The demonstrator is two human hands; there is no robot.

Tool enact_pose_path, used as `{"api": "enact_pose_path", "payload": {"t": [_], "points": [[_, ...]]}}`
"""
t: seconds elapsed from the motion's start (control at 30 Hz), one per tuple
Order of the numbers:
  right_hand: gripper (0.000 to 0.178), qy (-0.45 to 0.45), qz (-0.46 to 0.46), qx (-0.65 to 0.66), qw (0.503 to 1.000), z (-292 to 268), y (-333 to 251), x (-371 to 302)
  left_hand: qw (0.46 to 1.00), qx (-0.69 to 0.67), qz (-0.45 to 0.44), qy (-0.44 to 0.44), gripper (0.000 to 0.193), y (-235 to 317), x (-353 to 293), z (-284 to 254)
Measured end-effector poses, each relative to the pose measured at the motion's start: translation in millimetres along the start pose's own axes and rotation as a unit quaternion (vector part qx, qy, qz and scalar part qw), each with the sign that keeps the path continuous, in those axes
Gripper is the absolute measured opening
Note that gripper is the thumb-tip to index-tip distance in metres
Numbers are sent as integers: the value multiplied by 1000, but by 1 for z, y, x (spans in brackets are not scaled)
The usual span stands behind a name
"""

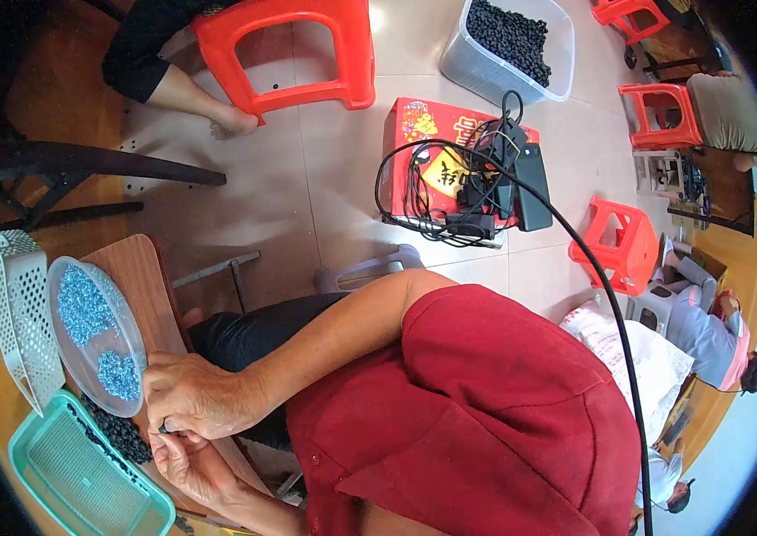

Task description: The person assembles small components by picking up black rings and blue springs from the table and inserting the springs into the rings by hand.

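Head cam, R hand & L hand pinching sm. dark pc., near clear bowl w/ blue pcs., teal basket

The wood-grain counter carries a translucent bowl of blue pieces; small black pieces are heaped beside the bowl; a teal mesh basket sits near it; a white perforated basket flanks it.
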State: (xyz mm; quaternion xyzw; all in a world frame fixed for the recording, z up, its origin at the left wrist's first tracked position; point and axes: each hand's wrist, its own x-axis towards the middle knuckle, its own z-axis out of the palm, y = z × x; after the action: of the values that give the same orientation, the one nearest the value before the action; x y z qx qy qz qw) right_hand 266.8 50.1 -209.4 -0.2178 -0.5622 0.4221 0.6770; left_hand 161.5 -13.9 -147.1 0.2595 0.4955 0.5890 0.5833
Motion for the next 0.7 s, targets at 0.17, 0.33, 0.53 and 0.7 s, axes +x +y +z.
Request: {"api": "enact_pose_path", "payload": {"t": [0.17,0.33,0.53,0.7], "points": [[13,-4,11,-4,1000,-3,-1,0,999,32,13,25,31,0,1,0],[11,-14,-1,51,999,9,-3,0,1000,-6,23,14,37,6,-15,-4],[16,-65,59,41,995,-23,-21,17,999,-23,11,19,33,6,-6,6],[19,-132,57,18,989,-20,-26,26,997,-37,35,63,25,3,-7,2]]}}
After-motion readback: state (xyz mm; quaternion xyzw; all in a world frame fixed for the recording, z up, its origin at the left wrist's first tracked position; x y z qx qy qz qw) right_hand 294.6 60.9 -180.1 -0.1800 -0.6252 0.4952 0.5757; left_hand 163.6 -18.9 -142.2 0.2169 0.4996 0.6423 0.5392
